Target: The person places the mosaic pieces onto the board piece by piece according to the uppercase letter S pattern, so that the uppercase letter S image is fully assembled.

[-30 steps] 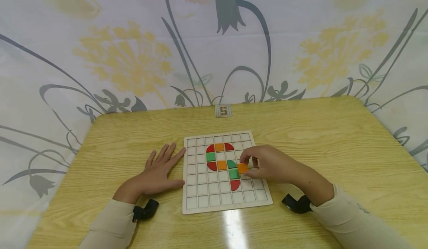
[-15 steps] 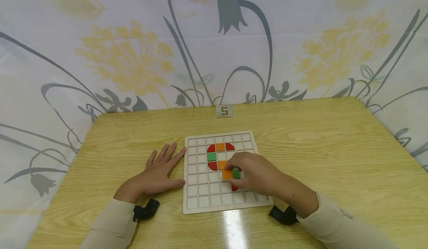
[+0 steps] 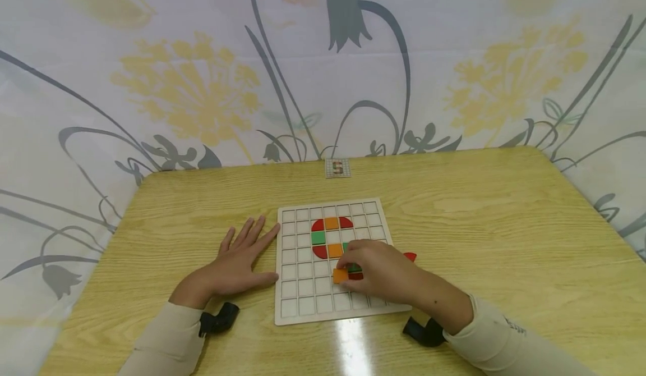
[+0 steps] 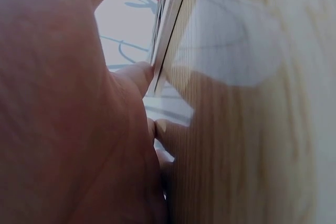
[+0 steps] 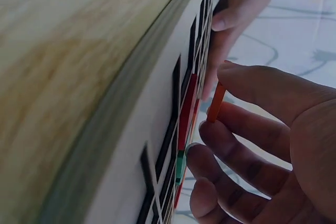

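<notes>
My right hand (image 3: 383, 269) pinches an orange square tile (image 3: 340, 275) between thumb and fingers, over the lower middle of the gridded board (image 3: 283, 314). In the right wrist view the orange tile (image 5: 216, 102) stands a little off the board's face. Part of the pattern lies behind this hand, including a green piece and a red piece (image 3: 355, 276). On the board sit red rounded tiles (image 3: 320, 251), orange squares (image 3: 335, 251) and a green square (image 3: 318, 238). My left hand (image 3: 234, 266) rests spread on the table, its thumb and index fingertip at the board's left edge.
A small card (image 3: 337, 168) with an S pattern lies at the back of the wooden table (image 3: 479, 196). Right of the board, a red piece (image 3: 410, 256) shows partly behind my right hand. A flower-printed cloth (image 3: 298, 84) hangs behind the table.
My right hand has carried the orange tile left and then toward me across the board. The red piece right of the board now shows. My left hand has stayed put.
</notes>
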A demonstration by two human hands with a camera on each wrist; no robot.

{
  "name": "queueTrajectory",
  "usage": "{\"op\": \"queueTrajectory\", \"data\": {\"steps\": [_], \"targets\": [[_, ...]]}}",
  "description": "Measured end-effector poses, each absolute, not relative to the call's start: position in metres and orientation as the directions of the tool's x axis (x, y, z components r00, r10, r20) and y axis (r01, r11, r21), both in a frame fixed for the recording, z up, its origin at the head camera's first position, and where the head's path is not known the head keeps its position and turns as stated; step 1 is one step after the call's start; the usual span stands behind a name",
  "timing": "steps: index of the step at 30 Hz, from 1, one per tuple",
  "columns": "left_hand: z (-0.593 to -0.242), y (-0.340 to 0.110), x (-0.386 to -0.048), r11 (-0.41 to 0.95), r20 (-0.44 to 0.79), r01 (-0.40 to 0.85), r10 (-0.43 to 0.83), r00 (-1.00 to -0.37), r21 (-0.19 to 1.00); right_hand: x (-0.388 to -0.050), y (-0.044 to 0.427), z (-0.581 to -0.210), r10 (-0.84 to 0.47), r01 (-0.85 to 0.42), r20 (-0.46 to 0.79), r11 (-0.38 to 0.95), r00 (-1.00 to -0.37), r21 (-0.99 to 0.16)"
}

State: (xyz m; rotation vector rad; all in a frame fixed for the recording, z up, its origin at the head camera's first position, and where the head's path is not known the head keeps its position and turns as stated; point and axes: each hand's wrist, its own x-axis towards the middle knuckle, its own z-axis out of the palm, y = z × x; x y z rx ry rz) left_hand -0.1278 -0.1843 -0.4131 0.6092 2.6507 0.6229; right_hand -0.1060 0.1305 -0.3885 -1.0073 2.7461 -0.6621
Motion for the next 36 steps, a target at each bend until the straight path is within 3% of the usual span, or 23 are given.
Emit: {"op": "queueTrajectory", "data": {"steps": [11,36], "targets": [[-0.4136,-0.1850,-0.1288,0.811,-0.234,0.328,0.481,-0.845,0.485,-0.1065,0.1295,-0.3946,-0.682,-0.611,0.029,0.635,-0.731,-0.472],[-0.4126,-0.1845,-0.1279,0.806,-0.238,0.316,0.479,-0.845,0.500,-0.1038,0.1276,-0.3969,-0.686,-0.636,0.041,0.649,-0.727,-0.417]]}}
